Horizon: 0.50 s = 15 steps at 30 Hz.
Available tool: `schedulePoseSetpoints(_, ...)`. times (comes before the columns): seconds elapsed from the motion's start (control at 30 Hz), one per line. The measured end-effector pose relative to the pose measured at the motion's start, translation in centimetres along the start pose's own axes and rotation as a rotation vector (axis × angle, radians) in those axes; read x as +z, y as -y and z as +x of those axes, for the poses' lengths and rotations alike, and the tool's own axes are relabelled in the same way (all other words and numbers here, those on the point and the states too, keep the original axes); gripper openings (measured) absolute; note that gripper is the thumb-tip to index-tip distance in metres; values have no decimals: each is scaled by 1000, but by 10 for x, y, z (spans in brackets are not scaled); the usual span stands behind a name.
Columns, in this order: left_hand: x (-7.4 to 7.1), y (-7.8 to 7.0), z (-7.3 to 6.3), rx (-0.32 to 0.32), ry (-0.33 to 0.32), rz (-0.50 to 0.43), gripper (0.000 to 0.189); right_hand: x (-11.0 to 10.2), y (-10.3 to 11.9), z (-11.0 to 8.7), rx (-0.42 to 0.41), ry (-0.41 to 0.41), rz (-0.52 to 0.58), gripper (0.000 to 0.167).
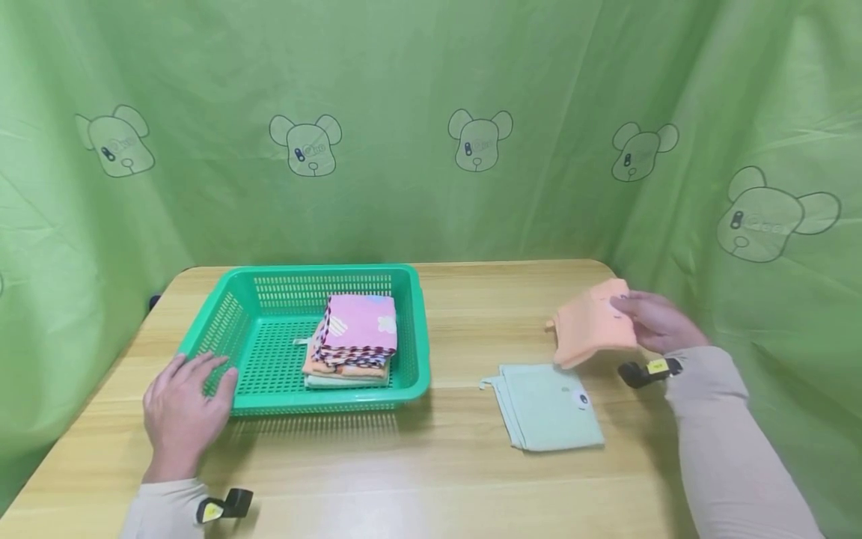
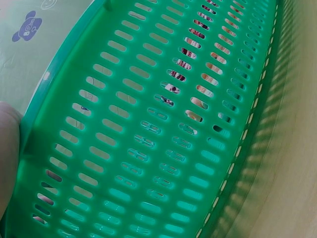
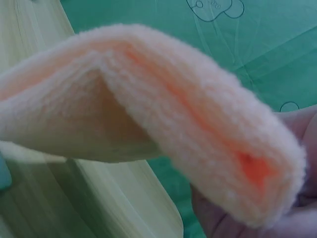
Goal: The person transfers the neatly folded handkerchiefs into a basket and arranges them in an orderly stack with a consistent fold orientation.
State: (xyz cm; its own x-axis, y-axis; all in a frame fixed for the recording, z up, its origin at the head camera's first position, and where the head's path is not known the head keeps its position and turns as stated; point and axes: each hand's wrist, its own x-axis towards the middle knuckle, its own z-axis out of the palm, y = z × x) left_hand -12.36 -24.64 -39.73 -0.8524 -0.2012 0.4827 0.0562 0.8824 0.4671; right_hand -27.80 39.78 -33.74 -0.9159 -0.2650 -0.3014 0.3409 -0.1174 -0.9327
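Observation:
My right hand (image 1: 656, 320) pinches a folded orange towel (image 1: 592, 322) by its right side, thumb on top, holding it above the table. In the right wrist view the fluffy folded layers of this towel (image 3: 198, 124) bend downward. A folded mint-green towel (image 1: 552, 412) with an eye design lies on the table just below it. My left hand (image 1: 185, 412) rests on the front left corner of a green plastic basket (image 1: 424, 352), its fingers reaching over the rim. Inside the basket, at the right, a pink patterned folded cloth (image 1: 360, 322) tops a stack of folded cloths.
The wooden table (image 1: 417, 479) has a rounded far right corner. A green curtain (image 1: 404, 209) with bear-head outlines hangs behind and at both sides. Through the slots of the basket wall (image 2: 143, 114), parts of the stacked cloths show in the left wrist view.

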Motion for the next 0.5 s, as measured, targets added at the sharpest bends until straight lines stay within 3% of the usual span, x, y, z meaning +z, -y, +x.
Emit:
schedulePoseSetpoints(0.23, 0, 0, 0, 2, 0, -3, 39, 13, 5, 0, -15, -11, -19, 25)
schedulePoseSetpoints(0.5, -1, -1, 0, 2, 3, -3, 38, 26, 8, 2, -37, 10, 40, 19)
